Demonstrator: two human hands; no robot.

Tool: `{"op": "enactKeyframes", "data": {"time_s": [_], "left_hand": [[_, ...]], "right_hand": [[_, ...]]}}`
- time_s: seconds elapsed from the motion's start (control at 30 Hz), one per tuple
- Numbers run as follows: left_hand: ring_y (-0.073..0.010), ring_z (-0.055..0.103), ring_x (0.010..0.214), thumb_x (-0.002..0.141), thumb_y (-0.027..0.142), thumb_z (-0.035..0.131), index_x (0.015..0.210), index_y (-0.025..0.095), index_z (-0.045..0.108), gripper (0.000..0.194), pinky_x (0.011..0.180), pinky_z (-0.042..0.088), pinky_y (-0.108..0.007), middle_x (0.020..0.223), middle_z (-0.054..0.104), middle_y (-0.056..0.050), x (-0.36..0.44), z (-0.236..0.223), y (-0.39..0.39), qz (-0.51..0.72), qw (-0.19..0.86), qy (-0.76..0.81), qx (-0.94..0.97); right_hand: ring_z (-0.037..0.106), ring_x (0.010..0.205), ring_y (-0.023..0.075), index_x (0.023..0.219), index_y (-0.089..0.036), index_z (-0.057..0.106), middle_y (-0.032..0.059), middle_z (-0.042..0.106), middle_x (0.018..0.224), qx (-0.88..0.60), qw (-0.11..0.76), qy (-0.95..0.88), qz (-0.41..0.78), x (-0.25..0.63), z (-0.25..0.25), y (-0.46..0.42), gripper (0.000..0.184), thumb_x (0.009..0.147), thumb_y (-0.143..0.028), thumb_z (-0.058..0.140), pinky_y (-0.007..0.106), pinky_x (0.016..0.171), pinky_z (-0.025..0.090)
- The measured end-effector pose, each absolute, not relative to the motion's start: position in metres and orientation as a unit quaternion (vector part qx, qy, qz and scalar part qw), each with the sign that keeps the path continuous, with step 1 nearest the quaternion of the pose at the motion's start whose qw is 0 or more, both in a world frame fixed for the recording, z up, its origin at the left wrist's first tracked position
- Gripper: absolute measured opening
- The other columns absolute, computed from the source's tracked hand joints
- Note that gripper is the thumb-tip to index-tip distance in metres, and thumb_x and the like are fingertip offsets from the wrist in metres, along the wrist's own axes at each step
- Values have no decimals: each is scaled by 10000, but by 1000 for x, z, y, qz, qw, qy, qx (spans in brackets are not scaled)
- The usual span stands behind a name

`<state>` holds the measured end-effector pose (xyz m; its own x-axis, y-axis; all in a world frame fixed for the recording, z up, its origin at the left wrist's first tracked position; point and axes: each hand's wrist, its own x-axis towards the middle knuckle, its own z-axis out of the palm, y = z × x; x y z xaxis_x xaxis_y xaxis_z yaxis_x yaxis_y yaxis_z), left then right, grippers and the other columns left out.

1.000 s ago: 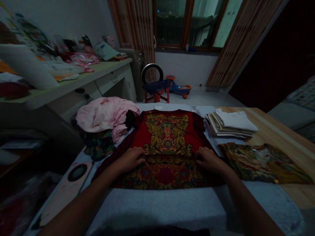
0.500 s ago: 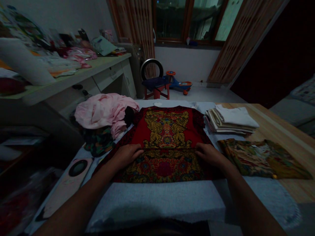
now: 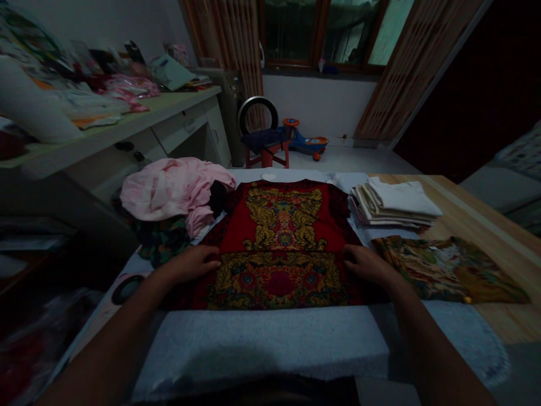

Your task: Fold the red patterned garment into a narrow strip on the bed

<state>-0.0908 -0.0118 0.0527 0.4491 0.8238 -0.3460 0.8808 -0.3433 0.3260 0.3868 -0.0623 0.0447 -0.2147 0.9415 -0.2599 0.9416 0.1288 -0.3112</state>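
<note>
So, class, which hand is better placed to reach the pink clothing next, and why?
Probably the left hand: it is at the left of the red garment, with the pink clothing just beyond it. The right hand is on the garment's opposite side, farther away.

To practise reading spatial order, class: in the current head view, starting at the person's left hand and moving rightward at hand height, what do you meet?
Left hand, red patterned garment, right hand, brown patterned garment.
</note>
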Motion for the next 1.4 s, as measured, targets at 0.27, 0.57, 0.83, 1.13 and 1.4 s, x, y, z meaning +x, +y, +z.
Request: {"op": "enactKeyframes", "data": {"time_s": [0.27,0.57,0.83,1.13,1.4], "left_hand": [[-204,648,913,902,472,388,956,237,628,340,786,468,-268,988,710,-34,-98,51,-12,1,243,547,801],[-210,668,859,914,503,384,942,248,617,347,719,456,-271,914,716,-35,-103,42,-6,3,158,567,808],[-218,670,892,928,464,386,960,245,612,317,739,461,-286,980,716,-55,-95,38,-9,-46,94,613,783],[-218,674,861,929,420,388,994,246,613,292,730,455,-296,959,718,-62,-95,39,-11,-47,81,628,773],[-220,680,861,939,411,361,1014,237,585,293,698,444,-287,959,719,-69,-96,39,-11,-50,67,628,774]], "right_hand": [[638,909,202,969,-169,626,86,698,986,646,-22,743,-176,389,44,-54,152,884,-200,503,262,779,410],[643,870,202,953,-166,637,95,707,973,666,-15,725,-171,389,42,-52,141,895,-210,517,273,756,410],[644,878,204,946,-175,628,84,704,949,677,-27,720,-149,392,33,-48,124,899,-226,525,268,753,396],[639,906,208,955,-170,614,96,698,980,680,-26,718,-147,392,32,-44,133,899,-206,499,270,775,399],[634,877,197,925,-188,606,73,696,937,682,-59,714,-147,392,31,-45,112,878,-172,505,265,766,394]]}}
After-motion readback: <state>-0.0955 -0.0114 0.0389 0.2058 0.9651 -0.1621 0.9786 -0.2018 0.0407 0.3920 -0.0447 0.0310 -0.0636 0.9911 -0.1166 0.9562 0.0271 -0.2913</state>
